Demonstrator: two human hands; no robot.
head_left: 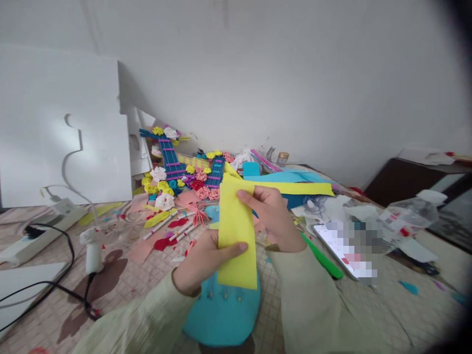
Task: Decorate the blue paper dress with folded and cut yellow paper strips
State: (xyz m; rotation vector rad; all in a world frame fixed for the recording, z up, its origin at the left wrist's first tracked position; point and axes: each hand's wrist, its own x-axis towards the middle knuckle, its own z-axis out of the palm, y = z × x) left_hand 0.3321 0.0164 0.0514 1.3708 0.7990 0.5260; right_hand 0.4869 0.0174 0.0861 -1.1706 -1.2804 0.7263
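Note:
I hold a yellow paper strip upright in front of me with both hands. My left hand grips its lower left edge, thumb pressed across the front. My right hand pinches its upper right edge. Below the strip lies a blue foam shape with small pins along its top. Behind it, more yellow paper and blue sheets lie on the table.
Paper flowers and blue ladder-like crafts crowd the back. A glue gun and power strip with black cables sit left. A phone, a green strip and a plastic bottle lie right. White board leans on the wall.

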